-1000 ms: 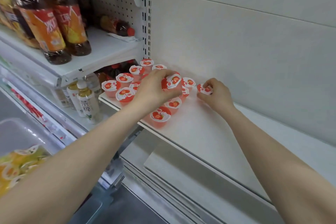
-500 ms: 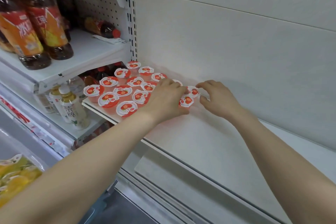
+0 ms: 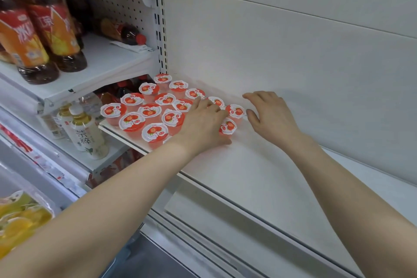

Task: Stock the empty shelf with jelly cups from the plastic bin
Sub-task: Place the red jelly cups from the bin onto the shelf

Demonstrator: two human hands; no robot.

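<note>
Several strawberry jelly cups with red-and-white lids stand in rows on the left end of the white shelf. My left hand lies over the right edge of the group, fingers stretched across the lids and thumb by the near side of one cup. My right hand hovers just right of the rightmost cup, fingers relaxed and spread, holding nothing. Yellow jelly cups in the plastic bin show at the bottom left.
Large tea bottles stand on the upper left shelf, with one bottle lying behind them. Pale drink bottles fill the lower left shelf. A slotted upright divides the bays. The white back wall rises behind the shelf.
My right hand let go of its cup on the shelf and opened. My left hand set its cups down at the group's right edge and flattened over them.
</note>
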